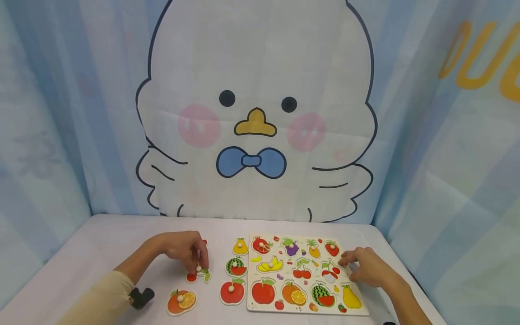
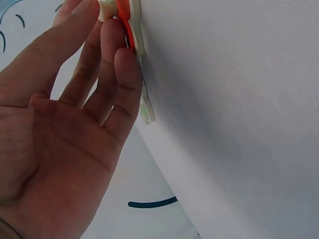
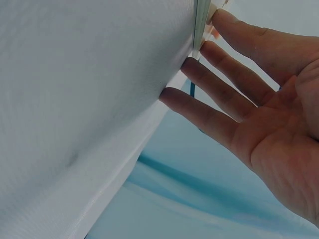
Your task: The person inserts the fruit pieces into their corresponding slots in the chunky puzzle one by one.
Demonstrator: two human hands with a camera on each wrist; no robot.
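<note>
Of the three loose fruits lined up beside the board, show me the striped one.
The watermelon, in the middle; it alone has green stripes, while the pear is yellow and the apple is red.

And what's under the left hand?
Under the left hand, a red fruit piece with a pale knob and green leaf partly shows. The hand covers its far part, and whatever lies beneath the piece is hidden too.

Cream left sleeve (image 1: 100, 297), small black device (image 1: 142, 298) at its cuff, bare right forearm (image 1: 405, 298)
</note>
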